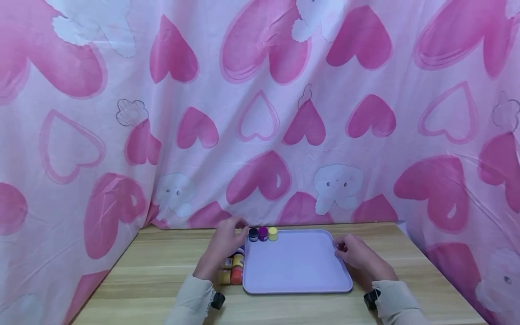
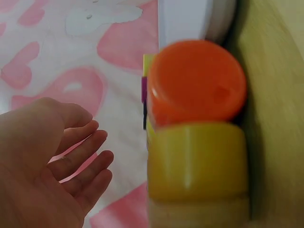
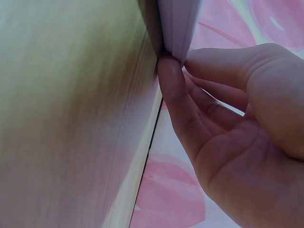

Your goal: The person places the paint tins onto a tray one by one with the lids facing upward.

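Observation:
A pale lilac tray (image 1: 298, 266) lies on the table. In its far left corner stand a black-lidded paint jar (image 1: 253, 234), a purple one (image 1: 263, 234) and a yellow one (image 1: 273, 234). My left hand (image 1: 229, 237) is by that corner, fingers loosely bent and holding nothing in the left wrist view. Below it, along the tray's left side, sit several more jars, among them an orange-red one (image 2: 197, 83) and a yellow one (image 2: 197, 161). My right hand (image 1: 357, 253) pinches the tray's right rim (image 3: 178, 28) between thumb and fingers.
The wooden table (image 1: 162, 280) runs back to a pink cloth (image 1: 260, 113) printed with hearts, which hangs behind and at both sides. Black straps with small devices (image 1: 217, 300) sit at both wrists.

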{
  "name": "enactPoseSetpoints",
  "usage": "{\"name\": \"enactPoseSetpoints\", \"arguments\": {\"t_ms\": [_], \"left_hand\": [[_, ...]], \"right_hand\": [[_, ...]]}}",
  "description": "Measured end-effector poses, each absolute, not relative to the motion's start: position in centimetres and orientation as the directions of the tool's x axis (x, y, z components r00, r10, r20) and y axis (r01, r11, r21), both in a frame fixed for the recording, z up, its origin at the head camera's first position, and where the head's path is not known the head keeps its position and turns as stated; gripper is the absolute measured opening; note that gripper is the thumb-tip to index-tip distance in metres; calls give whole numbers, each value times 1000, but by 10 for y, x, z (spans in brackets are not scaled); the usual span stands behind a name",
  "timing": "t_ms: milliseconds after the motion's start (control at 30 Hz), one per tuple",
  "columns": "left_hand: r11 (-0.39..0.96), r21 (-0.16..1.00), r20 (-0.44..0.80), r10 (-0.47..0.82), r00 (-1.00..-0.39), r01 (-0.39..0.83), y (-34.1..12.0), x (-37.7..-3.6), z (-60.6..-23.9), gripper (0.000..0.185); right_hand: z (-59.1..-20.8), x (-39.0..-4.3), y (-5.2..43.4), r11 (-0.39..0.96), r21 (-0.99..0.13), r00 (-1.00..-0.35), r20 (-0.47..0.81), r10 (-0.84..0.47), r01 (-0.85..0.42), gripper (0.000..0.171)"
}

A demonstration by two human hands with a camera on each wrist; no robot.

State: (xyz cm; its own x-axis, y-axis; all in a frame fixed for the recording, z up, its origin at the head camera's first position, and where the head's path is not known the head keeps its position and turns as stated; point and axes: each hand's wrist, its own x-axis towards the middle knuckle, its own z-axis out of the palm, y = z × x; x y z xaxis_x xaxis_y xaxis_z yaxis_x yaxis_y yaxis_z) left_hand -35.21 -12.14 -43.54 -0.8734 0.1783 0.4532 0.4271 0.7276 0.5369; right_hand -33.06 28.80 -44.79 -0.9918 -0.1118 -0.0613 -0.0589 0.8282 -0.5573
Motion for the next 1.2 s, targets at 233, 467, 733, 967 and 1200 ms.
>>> {"name": "enactPoseSetpoints", "arguments": {"t_ms": [233, 467, 733, 967, 1200], "left_hand": [[715, 582, 406, 156, -900, 387, -139, -348, -437, 11], [719, 598, 369, 145, -918, 354, -150, -351, -445, 9], [734, 598, 310, 161, -937, 324, -159, -350, -456, 10], [740, 595, 260, 189, -947, 312, -161, -346, -457, 9], [717, 602, 240, 257, -936, 352, -169, -340, -452, 11]], "right_hand": [[-449, -331, 289, 836, -546, -992, -66, -109, -55, 39], [-450, -331, 291, 836, -545, -993, -48, -105, -62, 40], [-450, -333, 289, 837, -545, -994, -53, -100, -55, 39], [-449, -334, 288, 835, -547, -992, -53, -112, -65, 39], [-450, -332, 289, 831, -552, -992, -50, -113, -67, 38]]}}
